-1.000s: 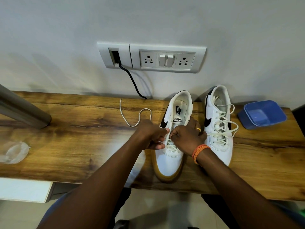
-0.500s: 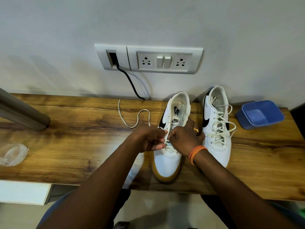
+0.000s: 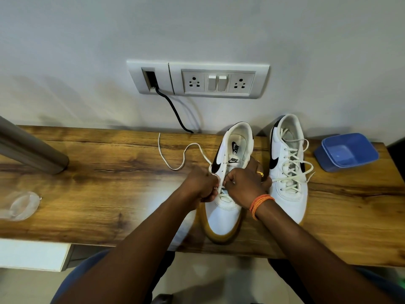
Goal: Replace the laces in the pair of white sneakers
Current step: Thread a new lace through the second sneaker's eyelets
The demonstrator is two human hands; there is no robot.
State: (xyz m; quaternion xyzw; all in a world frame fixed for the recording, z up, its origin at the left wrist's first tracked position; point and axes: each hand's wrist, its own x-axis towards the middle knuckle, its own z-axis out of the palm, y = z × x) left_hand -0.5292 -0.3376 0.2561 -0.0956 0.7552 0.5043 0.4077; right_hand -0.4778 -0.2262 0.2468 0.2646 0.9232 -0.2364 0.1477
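Toe of the left sneaker (image 3: 223, 213) pointing at the near table (image 3: 98, 194) edge, probably so the eyelets face up for threading. Left hand (image 3: 202, 186) and right hand (image 3: 244, 186) both pinching the lace (image 3: 175, 160) low over the tongue, likely feeding it through. Loose tail snaking off toward the far edge. Right sneaker (image 3: 289, 172) just beside, fully laced, parked out of the way. Blue tub (image 3: 346, 151) near the far right corner.

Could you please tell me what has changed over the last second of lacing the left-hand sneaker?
Very little. The left hand and right hand still pinch the lace over the half-laced sneaker; the loose tail on the table barely shifted. The laced sneaker and blue tub stayed put.
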